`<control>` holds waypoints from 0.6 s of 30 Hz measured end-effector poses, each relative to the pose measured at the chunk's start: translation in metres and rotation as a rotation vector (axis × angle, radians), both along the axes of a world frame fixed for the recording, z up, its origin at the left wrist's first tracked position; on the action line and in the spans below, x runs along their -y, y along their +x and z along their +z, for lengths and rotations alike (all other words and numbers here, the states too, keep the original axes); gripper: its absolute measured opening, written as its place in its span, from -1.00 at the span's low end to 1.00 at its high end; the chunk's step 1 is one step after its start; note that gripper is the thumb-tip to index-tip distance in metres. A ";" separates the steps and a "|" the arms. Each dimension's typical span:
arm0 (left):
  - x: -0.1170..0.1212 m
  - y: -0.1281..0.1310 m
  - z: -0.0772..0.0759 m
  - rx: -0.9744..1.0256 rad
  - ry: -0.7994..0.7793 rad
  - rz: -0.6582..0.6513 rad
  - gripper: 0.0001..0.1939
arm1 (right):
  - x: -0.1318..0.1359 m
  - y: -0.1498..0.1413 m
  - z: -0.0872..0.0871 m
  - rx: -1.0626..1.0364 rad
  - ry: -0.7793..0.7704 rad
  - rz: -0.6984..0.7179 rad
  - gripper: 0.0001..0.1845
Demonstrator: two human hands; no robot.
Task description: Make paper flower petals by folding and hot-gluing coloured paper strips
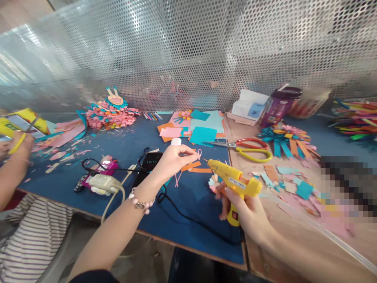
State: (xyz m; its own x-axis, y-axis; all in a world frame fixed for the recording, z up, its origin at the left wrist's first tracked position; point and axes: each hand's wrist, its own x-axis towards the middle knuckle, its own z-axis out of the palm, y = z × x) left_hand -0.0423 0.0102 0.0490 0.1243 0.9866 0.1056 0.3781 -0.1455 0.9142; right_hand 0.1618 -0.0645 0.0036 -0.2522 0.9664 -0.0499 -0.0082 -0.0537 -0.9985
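Trailing nearest along the blue surface point(167, 236): black cord point(188, 222); keeping it slack would be helping the aim. Right hand point(249, 210) is holding the yellow glue gun point(232, 179), fingers wrapping its handle; whether the trigger is being squeezed, cannot tell. A small flower point(212, 182) is showing beside the gun, partly hidden. Left fingers are pinching a looped pink strip point(200, 154), with the nozzle point(208, 160) pointing at it, just apart. No bead is showing. Judging the handling: steadying both wrists is paying off; a tiny dab is likely sufficing on paper this thin; fingertips are needing room from the probably hot tip. Beyond, orange strips point(200, 170) are lying flat; farther, scissors point(253, 150) are resting open beside teal sheets point(203, 135).
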 end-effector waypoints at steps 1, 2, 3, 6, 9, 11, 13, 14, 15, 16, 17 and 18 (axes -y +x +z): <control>0.000 0.000 0.000 0.000 0.001 0.002 -0.77 | 0.000 0.000 0.000 -0.007 0.013 0.008 -0.60; 0.000 0.000 0.000 0.001 0.004 0.003 -0.77 | 0.000 0.000 -0.001 -0.010 0.022 0.018 -0.60; 0.000 -0.001 0.000 0.003 0.011 0.004 -0.78 | 0.000 0.000 -0.001 -0.003 0.029 0.025 -0.60; -0.002 -0.004 0.001 0.041 0.046 0.029 -0.80 | 0.000 0.000 0.004 0.028 0.059 0.001 -0.64; -0.006 -0.010 0.006 0.196 0.146 0.126 -0.82 | -0.005 -0.003 0.022 -0.011 0.105 -0.080 -0.75; -0.008 -0.016 0.013 0.345 0.260 0.227 -0.83 | -0.018 -0.007 0.041 -0.011 0.134 -0.130 -0.81; -0.009 -0.023 0.025 0.485 0.380 0.314 -0.89 | -0.040 -0.016 0.064 0.026 0.183 -0.139 -0.81; -0.009 -0.028 0.032 0.548 0.433 0.345 -0.92 | -0.055 -0.023 0.075 0.006 0.242 -0.149 -0.80; -0.007 -0.033 0.039 0.602 0.476 0.365 -0.96 | -0.073 -0.031 0.084 -0.020 0.316 -0.117 -0.80; -0.004 -0.038 0.046 0.645 0.508 0.376 -0.98 | -0.092 -0.041 0.092 -0.045 0.372 -0.057 -0.79; -0.001 -0.043 0.053 0.674 0.540 0.383 -0.97 | -0.111 -0.052 0.098 -0.066 0.402 -0.021 -0.76; 0.003 -0.048 0.060 0.681 0.558 0.382 -0.96 | -0.130 -0.066 0.102 -0.062 0.405 0.019 -0.72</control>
